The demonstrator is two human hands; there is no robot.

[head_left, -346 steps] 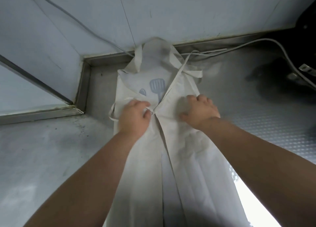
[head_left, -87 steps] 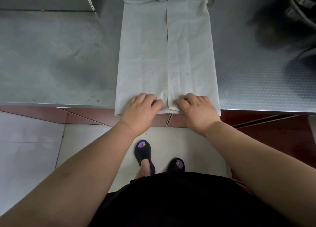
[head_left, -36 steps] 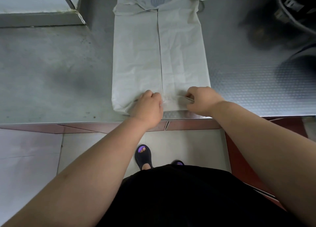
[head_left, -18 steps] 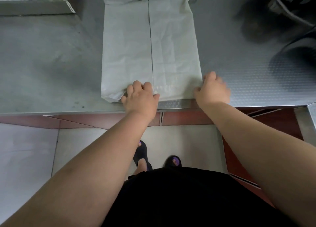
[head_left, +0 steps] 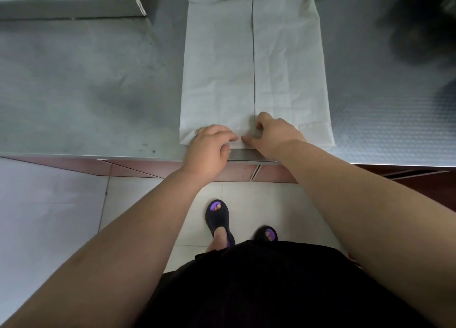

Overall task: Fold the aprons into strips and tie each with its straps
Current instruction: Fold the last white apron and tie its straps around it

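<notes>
Both hands curl onto the near hem of the apron (head_left: pixel 283 56), at its 6 o'clock end. The left hand (head_left: pixel 209 143) grips the left flap's edge, and the right hand (head_left: pixel 275 132) pinches cloth beside the centre seam. On the counter (head_left: pixel 86 81) the apron runs toward 12 o'clock, both sides folded to the middle. This looks like the narrowing step. Next, one flap must be lifted and laid squarely over the other.

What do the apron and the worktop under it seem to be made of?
The apron looks like off-white woven cotton or canvas, matte: it creases softly and holds folds. The worktop looks like metal, probably stainless steel, dull and smudged on the left, embossed with fine dots on the right.
</notes>
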